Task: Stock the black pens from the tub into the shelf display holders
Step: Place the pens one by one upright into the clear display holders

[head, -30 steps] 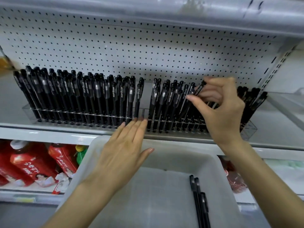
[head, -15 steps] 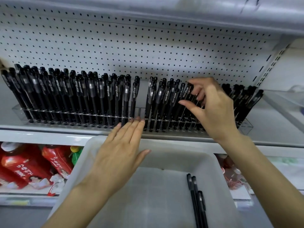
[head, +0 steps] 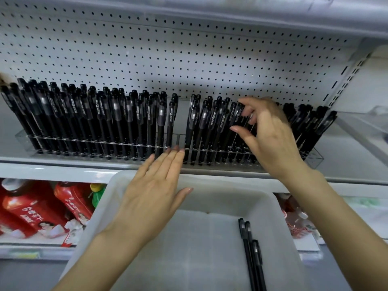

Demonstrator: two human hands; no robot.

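The left hand (head: 155,192) is held flat, straight fingertips touching the front edge of the clear display holders (head: 26,140). The right hand (head: 270,135) is curled over the racked black pens (head: 212,122) (whether one is gripped cannot be told). Three loose pens (head: 252,255) are seen by the right wall of the tub (head: 231,194).

Two holders side by side on the shelf, tub out front

Left holder (head: 27,141) and right holder (head: 315,159) sat on the shelf (head: 63,164) with the pegboard (head: 168,59) behind, both packed with upright pens (head: 94,118). The tub (head: 231,187) was in front and lower down, with a few loose pens (head: 249,248) in its right side. Bottles (head: 25,208) lay on the lower shelf, left of the tub. The left hand (head: 153,192) was over the tub's far rim and the right hand (head: 270,135) was up against the right holder's pens.
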